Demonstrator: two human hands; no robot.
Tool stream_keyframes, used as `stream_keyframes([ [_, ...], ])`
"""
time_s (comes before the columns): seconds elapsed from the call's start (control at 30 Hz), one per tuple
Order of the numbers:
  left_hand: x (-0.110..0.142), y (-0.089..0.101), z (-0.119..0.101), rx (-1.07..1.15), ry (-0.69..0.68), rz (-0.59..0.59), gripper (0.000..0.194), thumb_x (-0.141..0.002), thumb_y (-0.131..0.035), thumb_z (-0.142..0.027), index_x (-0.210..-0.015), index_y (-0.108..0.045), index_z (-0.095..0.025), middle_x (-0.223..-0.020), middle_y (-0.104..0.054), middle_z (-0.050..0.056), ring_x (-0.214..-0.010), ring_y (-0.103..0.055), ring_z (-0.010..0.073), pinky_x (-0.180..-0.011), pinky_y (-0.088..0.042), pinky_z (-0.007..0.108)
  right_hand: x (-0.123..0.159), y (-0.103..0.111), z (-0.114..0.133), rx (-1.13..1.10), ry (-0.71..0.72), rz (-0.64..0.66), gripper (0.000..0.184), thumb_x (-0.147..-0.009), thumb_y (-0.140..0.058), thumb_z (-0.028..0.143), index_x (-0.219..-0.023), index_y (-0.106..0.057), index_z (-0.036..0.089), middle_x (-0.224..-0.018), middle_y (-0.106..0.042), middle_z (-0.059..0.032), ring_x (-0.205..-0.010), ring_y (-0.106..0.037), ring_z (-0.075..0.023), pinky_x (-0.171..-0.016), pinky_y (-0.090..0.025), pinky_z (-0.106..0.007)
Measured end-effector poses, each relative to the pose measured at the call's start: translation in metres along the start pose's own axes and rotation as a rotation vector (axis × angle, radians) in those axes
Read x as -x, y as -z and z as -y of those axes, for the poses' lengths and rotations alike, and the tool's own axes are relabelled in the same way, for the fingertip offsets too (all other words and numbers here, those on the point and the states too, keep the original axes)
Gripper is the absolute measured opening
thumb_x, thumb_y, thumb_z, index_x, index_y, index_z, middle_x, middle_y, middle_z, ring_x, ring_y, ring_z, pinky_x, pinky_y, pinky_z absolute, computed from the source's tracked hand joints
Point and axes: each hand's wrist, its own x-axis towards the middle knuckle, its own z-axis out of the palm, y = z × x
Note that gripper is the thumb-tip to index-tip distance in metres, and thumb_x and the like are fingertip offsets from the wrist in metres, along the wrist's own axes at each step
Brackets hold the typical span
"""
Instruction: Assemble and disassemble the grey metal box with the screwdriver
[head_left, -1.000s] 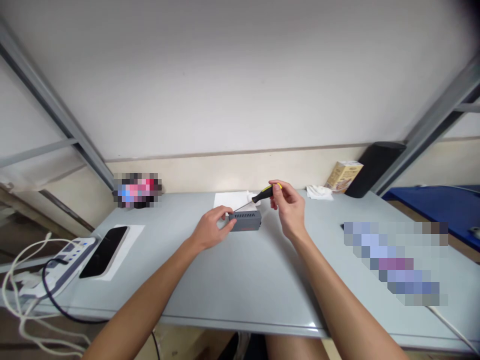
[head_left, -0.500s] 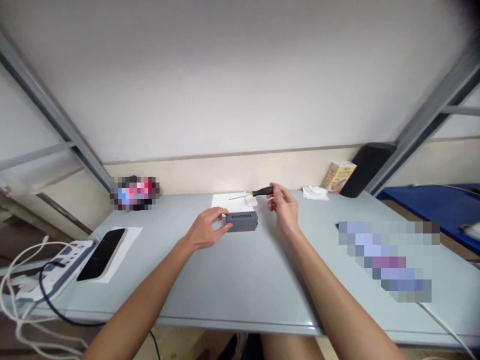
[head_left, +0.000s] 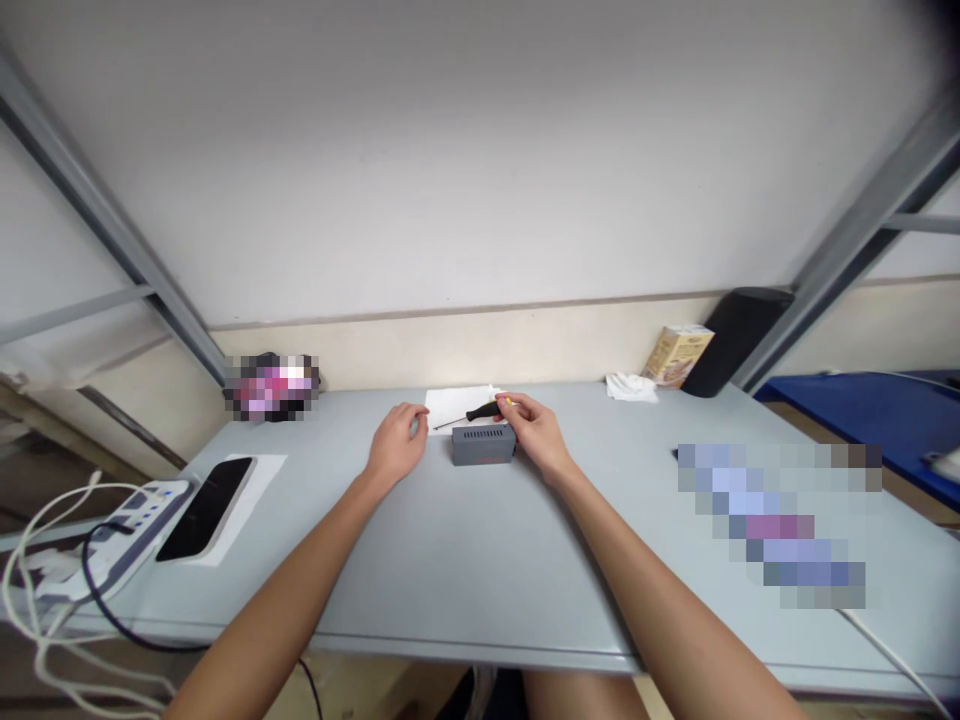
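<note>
Head view: our right hand (head_left: pixel 534 430) has its fingers closed on the screwdriver (head_left: pixel 484 411), just behind the box (head_left: pixel 484 446); our left hand (head_left: pixel 399 442), loosely curled and holding nothing we can see, is left of the box.

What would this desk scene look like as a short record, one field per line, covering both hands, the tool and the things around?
Left hand: nothing visible held; apart from the grey box
Right hand: holds the screwdriver by its handle
Screwdriver shaft: points left, over white paper
Grey box: slotted top, on the desk
Left side: phone on a white sheet; power strip
Back right: crumpled tissue, carton, black cylindrical object
Unreadable: two pixelated patches
</note>
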Motion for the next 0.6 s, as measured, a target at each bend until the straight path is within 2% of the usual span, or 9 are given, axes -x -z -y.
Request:
stream_keyframes([
  [0.13,0.0018,-0.0019,0.002,-0.113,-0.051,0.094,0.018,-0.098,-0.061,-0.026,-0.112,-0.072,-0.022,-0.11,-0.074,0.008,-0.109,-0.064,0.0283,-0.096,-0.052,0.042,-0.0005,0.0007,0.0009,-0.001,-0.005,-0.011,0.073,-0.069,-0.077,0.077,-0.111,-0.077,0.017,-0.077,-0.075,-0.0053,-0.065,-0.056,-0.0163,-0.059,-0.039,-0.029],
  [0.27,0.0015,-0.0006,0.0016,-0.121,-0.068,0.167,0.014,-0.1,-0.062,-0.028,-0.105,-0.074,-0.023,-0.111,-0.074,0.006,-0.108,-0.064,0.0283,-0.095,-0.051,0.043,-0.0028,0.0022,0.0003,-0.006,0.025,-0.025,0.072,-0.069,-0.077,0.076,-0.11,-0.078,0.016,-0.076,-0.075,-0.0053,-0.064,-0.052,-0.0153,-0.061,-0.039,-0.029],
  [0.6,-0.001,0.002,0.0018,-0.046,-0.071,0.15,0.02,-0.105,-0.058,-0.029,-0.091,-0.071,-0.022,-0.099,-0.072,0.005,-0.1,-0.063,0.0253,-0.091,-0.048,0.039,-0.0022,0.0055,0.0062,-0.051,0.059,-0.047,0.07,-0.071,-0.077,0.074,-0.109,-0.076,0.016,-0.075,-0.071,-0.0037,-0.06,-0.05,-0.0142,-0.059,-0.038,-0.03],
])
